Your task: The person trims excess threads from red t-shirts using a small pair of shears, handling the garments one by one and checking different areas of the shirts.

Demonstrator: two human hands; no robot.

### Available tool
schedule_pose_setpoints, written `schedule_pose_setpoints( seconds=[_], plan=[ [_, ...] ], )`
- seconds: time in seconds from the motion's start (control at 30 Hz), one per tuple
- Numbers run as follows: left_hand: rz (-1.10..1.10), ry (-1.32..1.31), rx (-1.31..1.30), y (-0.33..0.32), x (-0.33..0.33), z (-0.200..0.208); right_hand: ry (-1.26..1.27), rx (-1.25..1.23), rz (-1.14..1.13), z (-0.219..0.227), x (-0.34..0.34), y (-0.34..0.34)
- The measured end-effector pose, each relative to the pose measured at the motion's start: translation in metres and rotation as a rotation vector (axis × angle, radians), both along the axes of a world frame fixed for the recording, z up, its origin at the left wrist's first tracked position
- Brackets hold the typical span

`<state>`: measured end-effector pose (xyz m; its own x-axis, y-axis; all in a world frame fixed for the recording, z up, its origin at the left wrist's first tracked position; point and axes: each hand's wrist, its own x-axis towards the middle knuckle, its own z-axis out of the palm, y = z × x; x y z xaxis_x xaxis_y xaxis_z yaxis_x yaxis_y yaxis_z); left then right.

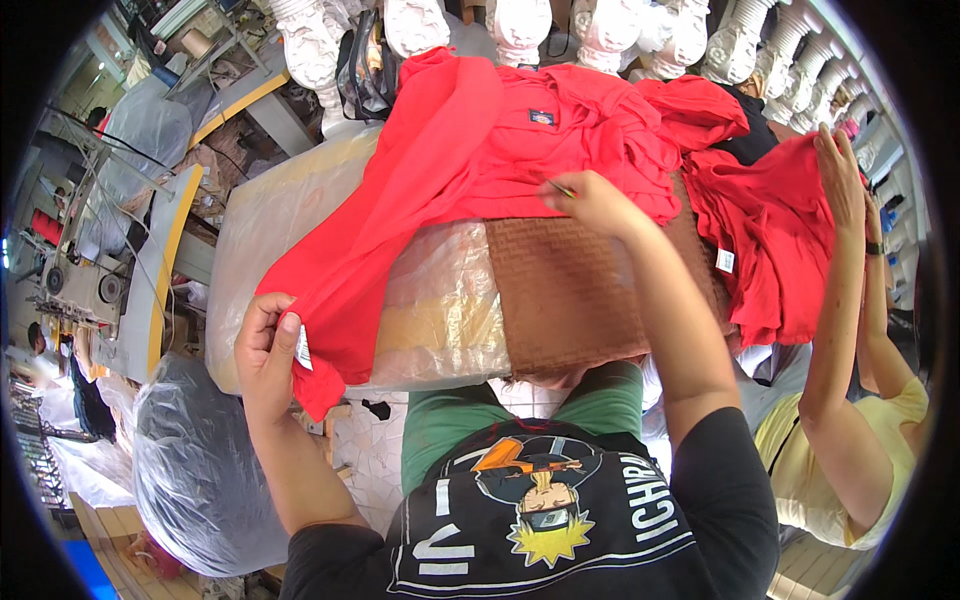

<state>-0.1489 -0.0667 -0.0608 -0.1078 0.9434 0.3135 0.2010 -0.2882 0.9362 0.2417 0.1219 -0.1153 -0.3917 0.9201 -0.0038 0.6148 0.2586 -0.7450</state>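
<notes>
A red long-sleeved garment (570,140) lies spread over the far part of the work surface, a small dark label (541,117) showing on it. One long red piece of it stretches toward me on the left. My left hand (268,350) pinches the end of that piece between thumb and fingers, beside a white tag (302,345). Above the near edge of the garment is my right hand (597,205), closed round a small thin tool (562,187) with a dark and yellow-green end. Most of the tool is hidden in the fingers, so its kind is unclear.
Plastic-wrapped padding (430,310) and a brown woven-pattern cover (570,290) form the work surface. At right, a co-worker's hands (842,180) hold up another red garment (765,240). White balusters (520,30) line the back. A sewing machine (90,285) and a large plastic-wrapped bundle (200,460) stand left.
</notes>
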Motion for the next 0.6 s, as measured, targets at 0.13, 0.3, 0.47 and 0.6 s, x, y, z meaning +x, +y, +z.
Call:
schedule_pose_setpoints(
  seconds=[0.13, 0.3, 0.47, 0.6],
  plan=[
    [0.05, -0.064, 0.133, -0.004, -0.007, 0.003, 0.701, -0.433, -0.133, -0.029, -0.05, 0.054],
    [0.086, -0.114, 0.192, -0.01, -0.019, 0.005, 1.108, -0.63, -0.326, -0.026, -0.114, 0.076],
    [0.167, -0.063, 0.103, 0.009, -0.034, -0.003, 0.992, -0.373, -0.429, -0.001, -0.102, 0.099],
    [0.164, 0.082, 0.121, 0.017, -0.031, -0.008, 0.747, -0.048, -0.584, 0.099, -0.057, 0.059]
  ],
)
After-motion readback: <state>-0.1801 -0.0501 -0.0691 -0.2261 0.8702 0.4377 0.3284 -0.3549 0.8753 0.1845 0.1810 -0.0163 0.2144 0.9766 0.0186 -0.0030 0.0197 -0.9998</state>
